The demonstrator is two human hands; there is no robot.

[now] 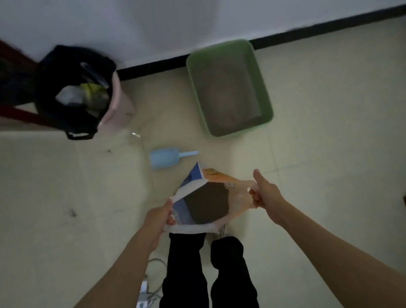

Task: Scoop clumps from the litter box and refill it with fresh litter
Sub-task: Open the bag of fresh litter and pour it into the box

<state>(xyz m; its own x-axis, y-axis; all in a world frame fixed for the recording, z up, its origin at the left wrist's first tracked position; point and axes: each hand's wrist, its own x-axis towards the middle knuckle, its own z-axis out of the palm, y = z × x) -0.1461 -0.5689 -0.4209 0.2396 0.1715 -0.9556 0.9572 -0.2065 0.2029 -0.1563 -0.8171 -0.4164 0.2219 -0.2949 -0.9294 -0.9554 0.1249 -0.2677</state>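
Two hands, left hand (162, 218) and right hand (265, 193), fingers pinching litter bag (205, 205) mouth, lower centre; carry level to green litter box (229, 87), pour slowly.

Green litter box (261, 77) of grey litter, pale-blue scoop (164, 157), blue-white-orange bag (192, 181), pink black-lined bin (118, 105).

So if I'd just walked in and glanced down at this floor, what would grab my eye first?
Probably the litter bag in the middle, its mouth pulled wide between the left hand and right hand, with dark litter showing inside. Beyond it, against the wall, sits the green litter box holding grey litter. A pale blue scoop lies on the tiles between the two, and a pink bin lined with a black bag stands at the left.
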